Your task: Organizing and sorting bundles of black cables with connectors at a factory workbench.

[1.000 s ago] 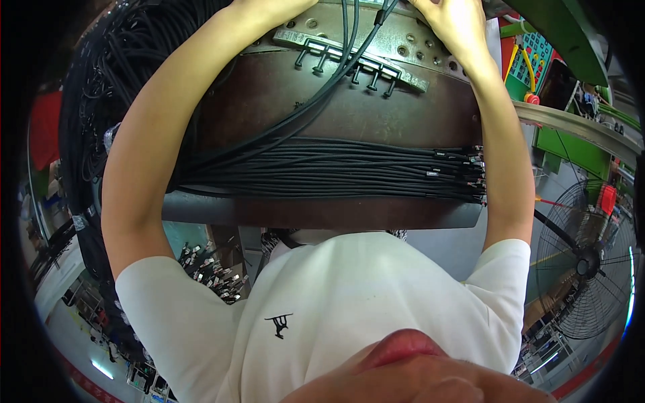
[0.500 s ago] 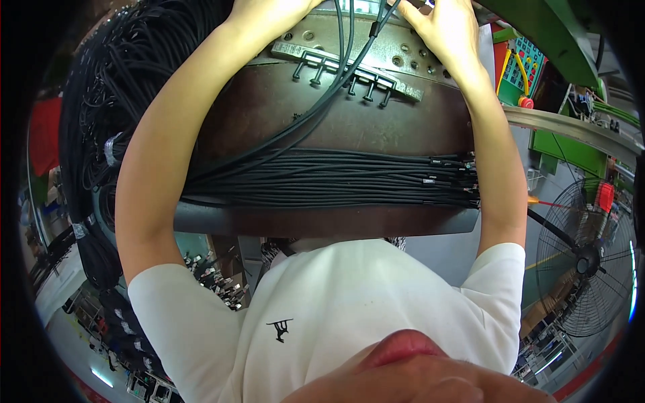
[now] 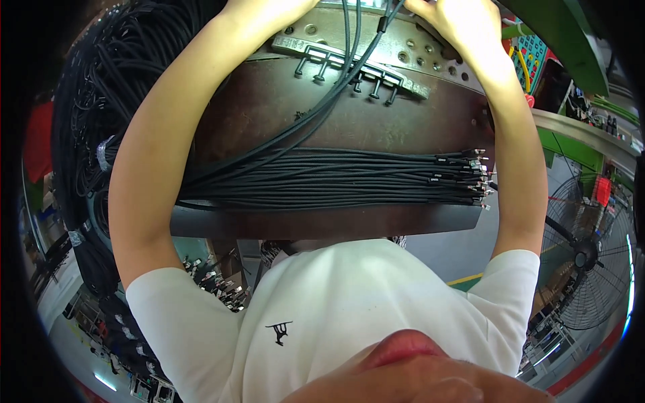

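My left hand point(image 3: 279, 9) reaches to the top edge of the picture, its fingers cut off from view. At the upper right is my right hand point(image 3: 463, 19); its thumb points at the black cables point(image 3: 352, 59), close beside them, and the other fingers are out of sight. These few cables run from the top edge down over the bench to the left. Below the hands, a metal bar with black hooked pegs point(image 3: 349, 66) lies across the front of a drilled metal plate point(image 3: 420, 54). Whether either hand grips anything is hidden.
A row of many black cables point(image 3: 322, 178) with metal-tipped ends lies along the brown bench point(image 3: 403, 124). Thick cable bundles point(image 3: 127, 74) hang at the left. A green machine frame point(image 3: 571, 40) stands at the upper right, and a black floor fan point(image 3: 584, 258) at the right.
My right hand and forearm have shifted to the right, exposing more of the metal cable ends. My left arm has moved slightly left. The upper cables sit a little farther right.
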The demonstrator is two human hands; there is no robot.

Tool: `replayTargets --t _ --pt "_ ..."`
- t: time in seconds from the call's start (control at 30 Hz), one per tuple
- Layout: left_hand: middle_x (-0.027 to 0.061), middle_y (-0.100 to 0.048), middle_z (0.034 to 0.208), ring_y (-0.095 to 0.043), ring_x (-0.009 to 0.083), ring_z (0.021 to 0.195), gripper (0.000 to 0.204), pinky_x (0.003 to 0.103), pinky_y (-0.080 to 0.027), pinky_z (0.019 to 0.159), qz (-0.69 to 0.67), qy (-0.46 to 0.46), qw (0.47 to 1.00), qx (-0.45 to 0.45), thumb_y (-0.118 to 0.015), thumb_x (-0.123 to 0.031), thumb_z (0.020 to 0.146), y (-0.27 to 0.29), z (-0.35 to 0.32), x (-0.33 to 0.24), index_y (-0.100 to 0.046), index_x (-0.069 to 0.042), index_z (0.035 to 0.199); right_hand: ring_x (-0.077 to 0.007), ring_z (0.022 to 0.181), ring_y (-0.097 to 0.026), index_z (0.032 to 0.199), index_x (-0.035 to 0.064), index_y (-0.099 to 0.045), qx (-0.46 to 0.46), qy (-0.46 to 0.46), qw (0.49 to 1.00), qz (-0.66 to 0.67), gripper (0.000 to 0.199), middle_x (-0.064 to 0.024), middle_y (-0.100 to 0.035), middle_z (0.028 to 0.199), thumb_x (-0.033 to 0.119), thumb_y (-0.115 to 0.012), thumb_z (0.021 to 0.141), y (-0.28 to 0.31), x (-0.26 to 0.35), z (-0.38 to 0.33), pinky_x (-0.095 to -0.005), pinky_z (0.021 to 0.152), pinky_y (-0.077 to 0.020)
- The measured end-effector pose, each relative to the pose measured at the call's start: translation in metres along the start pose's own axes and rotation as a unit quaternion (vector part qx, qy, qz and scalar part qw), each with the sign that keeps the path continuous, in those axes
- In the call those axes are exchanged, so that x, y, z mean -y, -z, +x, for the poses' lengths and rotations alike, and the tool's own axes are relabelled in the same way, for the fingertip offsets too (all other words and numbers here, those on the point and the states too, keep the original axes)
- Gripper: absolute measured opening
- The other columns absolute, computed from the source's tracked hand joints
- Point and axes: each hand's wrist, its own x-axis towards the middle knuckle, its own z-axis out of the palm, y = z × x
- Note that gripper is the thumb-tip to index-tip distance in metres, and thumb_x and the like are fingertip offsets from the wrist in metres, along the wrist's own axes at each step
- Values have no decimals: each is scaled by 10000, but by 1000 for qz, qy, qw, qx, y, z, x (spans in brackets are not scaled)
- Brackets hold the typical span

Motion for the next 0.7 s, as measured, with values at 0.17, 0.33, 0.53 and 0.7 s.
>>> replayTargets --t 0.17,0.33,0.53,0.7 --pt "209 -653 1012 -628 384 934 346 513 -486 813 -38 -50 997 -34 -646 -260 849 -6 -4 8 -637 -6 1083 -363 954 -635 1141 34 -640 38 -107 981 158 429 -214 -661 1054 289 -694 801 1 1 -7 -431 848 -498" --pt "190 -668 974 -638 340 890 320 448 -501 788 -84 -57 991 88 -671 -267 859 -27 0 35 -661 -14 1056 -323 858 -662 1079 40 -684 2 -104 982 160 398 -185 -695 972 335 -699 812 -26 -14 -11 -411 773 -520" --pt "139 -687 893 -645 256 811 250 388 -516 737 -81 -29 995 43 -733 -195 815 -11 1 17 -685 -4 969 -253 828 -673 1064 79 -705 51 -154 973 163 384 -123 -717 922 396 -683 850 -17 -8 -11 -362 780 -520" --pt "144 -685 889 -651 267 814 247 381 -521 742 -329 -24 940 -82 -723 -188 844 -24 -8 22 -678 5 991 -199 710 -641 946 45 -702 31 -128 955 266 274 -71 -683 750 310 -683 880 3 4 -1 -353 664 -509"
